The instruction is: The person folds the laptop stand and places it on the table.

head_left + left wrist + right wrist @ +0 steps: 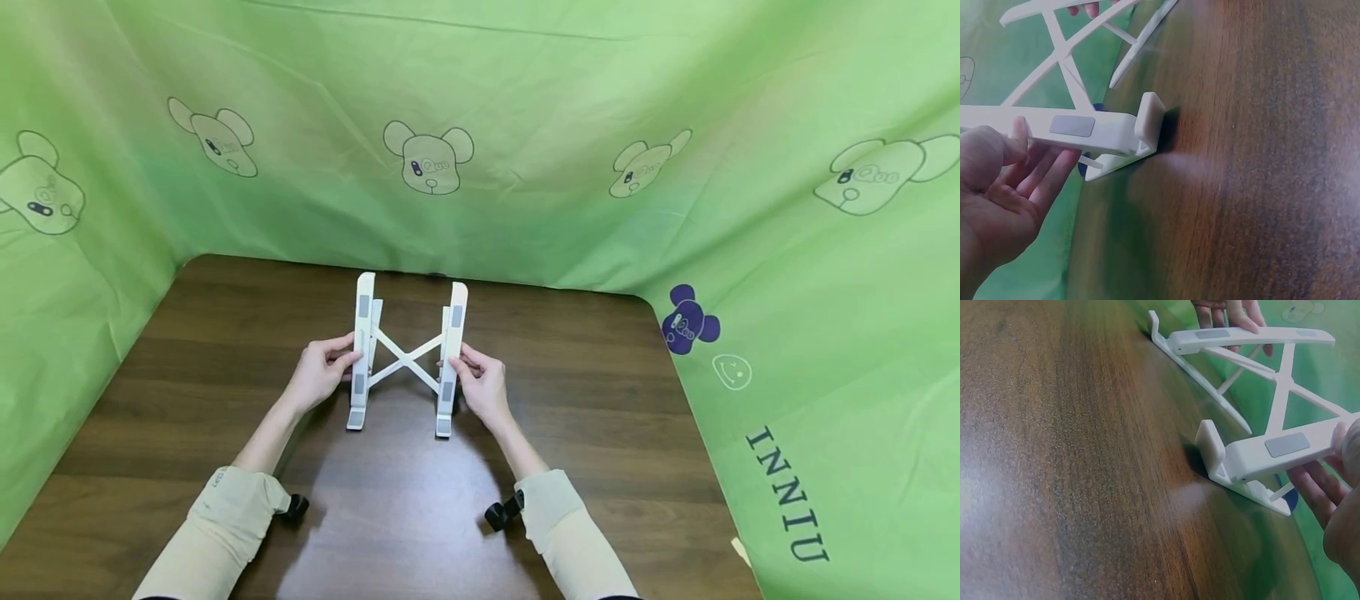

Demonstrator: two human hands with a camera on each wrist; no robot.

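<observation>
A white folding laptop stand (406, 359) stands unfolded on the table, its two long side arms joined by an X-shaped brace. Grey pads line the arms, and upturned lips at the front end face me. My left hand (318, 372) grips the left arm between thumb and fingers, the thumb on top in the left wrist view. On the other side, my right hand (482, 383) pinches the right arm, its fingers (1319, 487) curling beneath. The stand's lower legs touch the tabletop near the lips, as the right wrist view shows.
The dark wooden table (600, 400) has rounded far corners. A green curtain (525, 83) with printed bear heads encloses its back and sides, close behind the stand. Black wrist devices (504, 510) hang at both sleeves. A small pale piece (741, 551) lies at the right edge.
</observation>
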